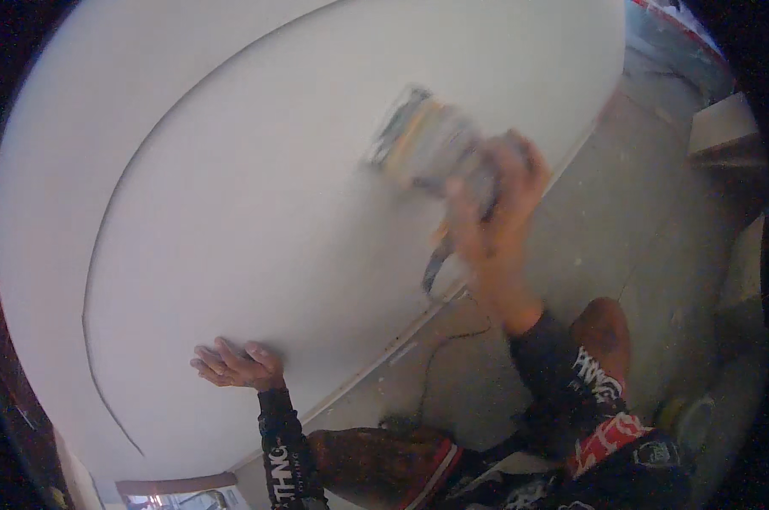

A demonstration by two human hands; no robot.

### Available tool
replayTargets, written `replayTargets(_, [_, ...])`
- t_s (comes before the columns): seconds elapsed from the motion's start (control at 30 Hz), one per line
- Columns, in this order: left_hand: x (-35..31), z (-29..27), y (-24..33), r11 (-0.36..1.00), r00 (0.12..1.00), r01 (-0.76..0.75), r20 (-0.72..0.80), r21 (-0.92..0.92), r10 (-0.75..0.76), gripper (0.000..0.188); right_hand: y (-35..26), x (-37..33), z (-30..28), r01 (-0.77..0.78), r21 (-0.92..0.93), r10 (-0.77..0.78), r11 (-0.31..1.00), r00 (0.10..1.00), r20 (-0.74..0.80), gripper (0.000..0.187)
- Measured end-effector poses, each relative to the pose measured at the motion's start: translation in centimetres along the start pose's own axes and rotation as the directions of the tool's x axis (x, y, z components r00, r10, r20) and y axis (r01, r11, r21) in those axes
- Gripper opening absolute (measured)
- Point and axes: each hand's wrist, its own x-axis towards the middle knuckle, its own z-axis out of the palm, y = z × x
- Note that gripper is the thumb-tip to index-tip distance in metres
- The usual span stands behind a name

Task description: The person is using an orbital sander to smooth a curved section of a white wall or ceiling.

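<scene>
White wall panel (257, 195) filling left and far view, curved seam across it. Concrete floor (622, 229) at right. Right hand (491, 212), blurred, fingers closed round a sanding block (427, 140) pressed flat to the panel, far right. Left hand (231, 364) near, fingers spread open against the panel. Best kept flat, light even pressure, left hand bracing.

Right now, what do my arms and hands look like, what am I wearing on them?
Both hands are bare, no gloves. The left arm wears a snug black long sleeve with white lettering along it. The right arm wears the same black sleeve with white lettering.
</scene>
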Motion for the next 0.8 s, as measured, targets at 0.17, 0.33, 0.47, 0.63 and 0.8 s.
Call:
replayTargets(0.17, [-3.2, -1.6, -2.3, 0.997, 0.995, -0.076, -0.066, 0.008, 0.077, 0.055, 7.5, 1.7, -1.5, -0.109, -0.027, 0.105, 0.994, 0.988, -0.117, 0.051])
replayTargets(0.33, [-4.8, -2.0, -3.5, 0.996, 0.996, -0.086, -0.035, 0.022, 0.086, 0.054, 9.4, 1.2, -2.7, -0.628, 0.524, 0.698, 0.576, 0.711, 0.085, 0.055])
replayTargets(0.47, [-4.4, -0.6, -1.9, 0.991, 0.991, -0.130, -0.002, -0.020, 0.130, 0.055, 7.3, -2.6, -2.8, -0.537, 0.373, 0.584, 0.757, 0.811, -0.016, 0.053])
replayTargets(0.63, [-4.6, 0.7, 1.7, 0.988, 0.988, -0.155, 0.012, 0.001, 0.155, 0.054, 1.8, -10.2, -0.4, -0.172, 0.018, 0.173, 0.985, 0.984, -0.031, 0.050])
replayTargets(0.8, [-4.3, 0.4, 5.4, 0.988, 0.993, -0.116, 0.024, -0.104, 0.119, 0.055, -4.5, -13.4, -0.1, -0.015, 0.251, -0.032, 0.968, 0.982, 0.184, 0.042])
